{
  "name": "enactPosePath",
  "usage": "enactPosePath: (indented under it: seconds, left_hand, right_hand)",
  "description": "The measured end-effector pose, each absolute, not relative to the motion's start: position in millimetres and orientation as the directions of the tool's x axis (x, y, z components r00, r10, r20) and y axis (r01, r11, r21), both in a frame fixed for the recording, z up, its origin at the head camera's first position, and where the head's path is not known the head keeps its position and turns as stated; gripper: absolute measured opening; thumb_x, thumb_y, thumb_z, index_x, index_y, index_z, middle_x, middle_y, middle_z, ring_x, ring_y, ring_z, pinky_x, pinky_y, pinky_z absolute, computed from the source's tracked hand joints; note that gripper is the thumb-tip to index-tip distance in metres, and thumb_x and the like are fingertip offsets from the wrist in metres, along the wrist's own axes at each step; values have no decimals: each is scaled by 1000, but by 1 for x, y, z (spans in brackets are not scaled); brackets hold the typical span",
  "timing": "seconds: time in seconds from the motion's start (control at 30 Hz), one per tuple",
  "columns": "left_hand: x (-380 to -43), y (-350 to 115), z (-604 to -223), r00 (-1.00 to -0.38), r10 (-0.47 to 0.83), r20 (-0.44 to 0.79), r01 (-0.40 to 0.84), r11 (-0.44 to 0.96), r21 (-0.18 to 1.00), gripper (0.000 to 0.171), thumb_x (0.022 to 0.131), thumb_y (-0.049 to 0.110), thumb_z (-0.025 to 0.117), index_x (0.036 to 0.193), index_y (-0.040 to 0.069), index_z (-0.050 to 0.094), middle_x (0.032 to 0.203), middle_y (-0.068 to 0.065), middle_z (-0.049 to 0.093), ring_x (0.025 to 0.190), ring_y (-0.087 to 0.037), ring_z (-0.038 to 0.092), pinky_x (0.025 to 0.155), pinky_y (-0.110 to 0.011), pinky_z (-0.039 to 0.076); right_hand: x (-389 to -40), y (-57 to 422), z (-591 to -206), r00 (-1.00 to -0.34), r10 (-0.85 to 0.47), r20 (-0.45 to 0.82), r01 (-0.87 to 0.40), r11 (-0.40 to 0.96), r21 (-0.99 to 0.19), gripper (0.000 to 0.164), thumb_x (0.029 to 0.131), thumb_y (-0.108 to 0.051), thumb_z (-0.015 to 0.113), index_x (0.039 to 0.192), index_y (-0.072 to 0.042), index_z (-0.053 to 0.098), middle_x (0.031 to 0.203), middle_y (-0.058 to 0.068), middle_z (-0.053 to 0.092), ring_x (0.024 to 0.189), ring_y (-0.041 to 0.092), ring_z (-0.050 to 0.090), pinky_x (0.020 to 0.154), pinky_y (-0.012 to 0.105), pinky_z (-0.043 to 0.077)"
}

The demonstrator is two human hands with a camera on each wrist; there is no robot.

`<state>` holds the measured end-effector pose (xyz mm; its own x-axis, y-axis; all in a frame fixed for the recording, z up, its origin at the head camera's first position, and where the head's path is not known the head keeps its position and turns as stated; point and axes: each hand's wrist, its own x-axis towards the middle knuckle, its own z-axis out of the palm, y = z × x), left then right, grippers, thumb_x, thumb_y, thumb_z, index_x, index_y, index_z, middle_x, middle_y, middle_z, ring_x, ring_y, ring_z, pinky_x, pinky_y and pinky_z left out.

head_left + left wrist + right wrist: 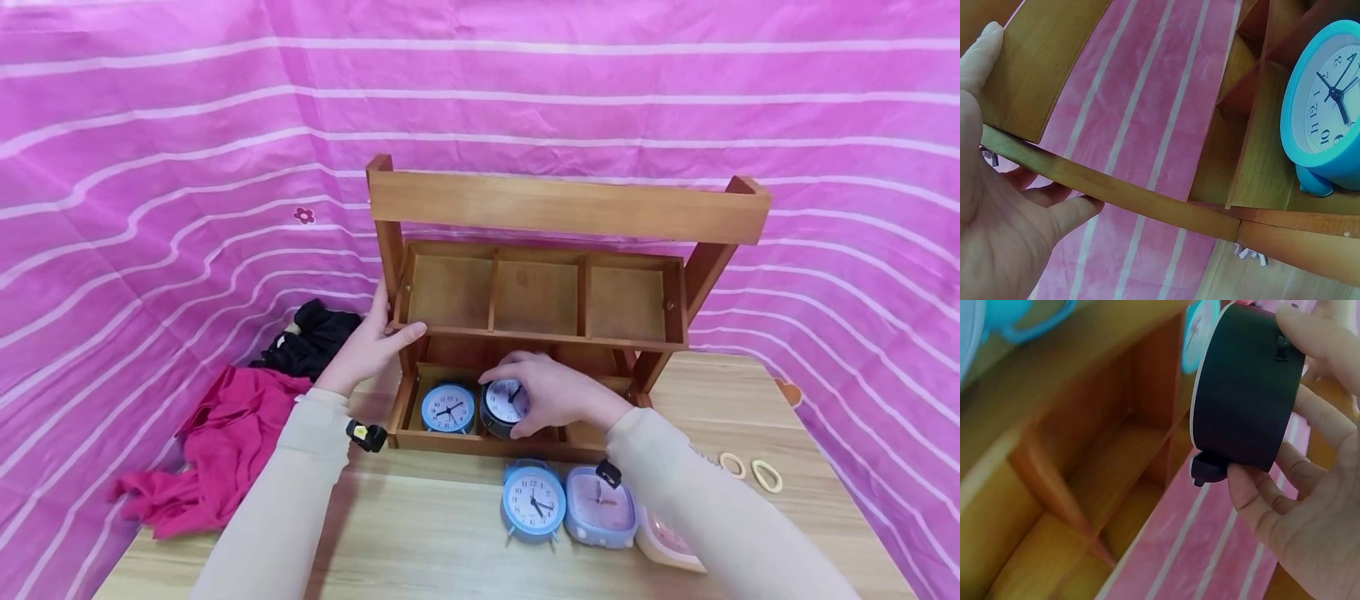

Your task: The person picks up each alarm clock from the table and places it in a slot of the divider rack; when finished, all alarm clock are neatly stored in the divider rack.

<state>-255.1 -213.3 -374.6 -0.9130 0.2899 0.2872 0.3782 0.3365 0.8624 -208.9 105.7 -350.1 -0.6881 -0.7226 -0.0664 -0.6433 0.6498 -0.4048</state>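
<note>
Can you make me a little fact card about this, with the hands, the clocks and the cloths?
Left hand: grips the left side of the wooden shelf
Right hand: holds a black clock
Lower left compartment: blue clock
In front: another blue clock, purple clock, something pink partly behind the right sleeve
Cloths at left: magenta cloth, black cloth

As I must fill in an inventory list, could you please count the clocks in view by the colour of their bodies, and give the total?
Blue clocks: 2
Black clock, held in the right hand: 1
Lavender clock: 1
Pink clock, partly hidden: 1
Total: 5
</note>
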Motion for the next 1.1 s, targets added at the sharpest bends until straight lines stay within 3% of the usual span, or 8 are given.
enactPosePath:
  seconds: [0.33,0.87,1.1]
  left_hand:
    - [-257,-213,-379,-905,295,307,397,326,858,100,102,30,69,162,54,-7,174,-4,14,154,-35,30,119,-60,34]
    - [-255,-212,-374,-906,291,306,395,326,859,98,102,30,69,162,54,-5,173,-8,17,152,-39,35,117,-62,36]
    - [-255,-212,-374,-912,278,300,385,333,861,99,102,32,69,165,48,-6,172,-13,17,150,-42,36,117,-60,37]
  right_hand:
    - [-231,117,-376,-705,-694,-146,-588,687,-427,73,75,-17,95,141,-19,64,135,6,62,120,26,59,102,45,55]
    - [-234,120,-395,-731,-659,-181,-541,720,-435,74,72,-12,97,139,-18,66,137,7,59,118,25,58,101,43,55]
    - [-236,119,-398,-729,-654,-201,-533,727,-433,75,73,-12,97,140,-17,65,138,9,58,120,27,58,104,46,53]
